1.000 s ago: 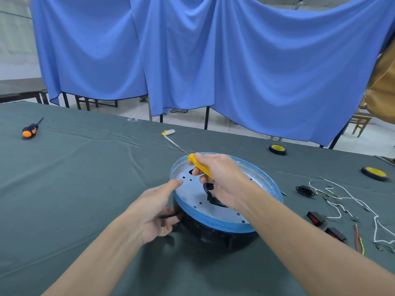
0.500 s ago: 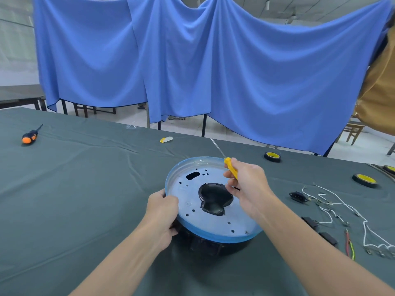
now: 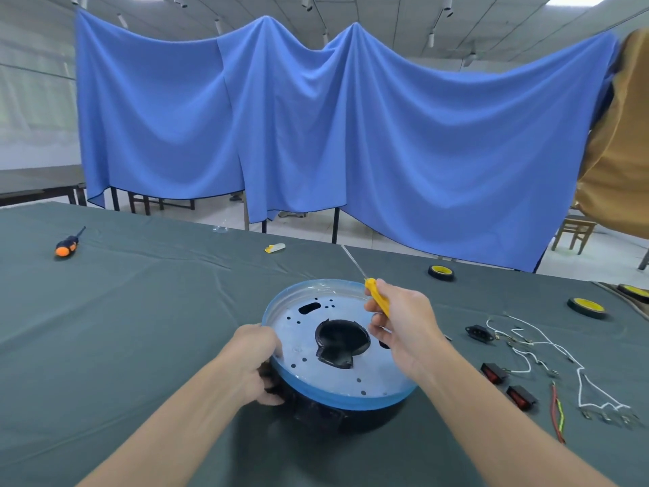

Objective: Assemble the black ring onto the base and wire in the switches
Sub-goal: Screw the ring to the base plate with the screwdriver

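Observation:
A round blue-rimmed base plate (image 3: 351, 374) with holes and a dark central cut-out lies on top of the black ring (image 3: 316, 413) on the table. My left hand (image 3: 254, 363) grips the plate's left edge and the ring below it. My right hand (image 3: 404, 325) holds a yellow-handled screwdriver (image 3: 377, 298) above the plate's right side, its shaft pointing up and away. Two red rocker switches (image 3: 493, 372) (image 3: 521, 397), a black socket (image 3: 478, 332) and white wires (image 3: 548, 353) lie to the right of the plate.
An orange-and-black screwdriver (image 3: 66, 247) lies far left. A small yellow-white piece (image 3: 274, 247) is behind the plate. Yellow-hubbed wheels (image 3: 441, 272) (image 3: 586, 306) sit at the back right. Red and yellow-green wires (image 3: 558, 413) lie at the right. Blue curtains (image 3: 316, 135) hang beyond the table.
My left hand went from touching the plate's top to gripping its left edge. My right hand with the screwdriver moved right, uncovering the central cut-out, and the view tilted up.

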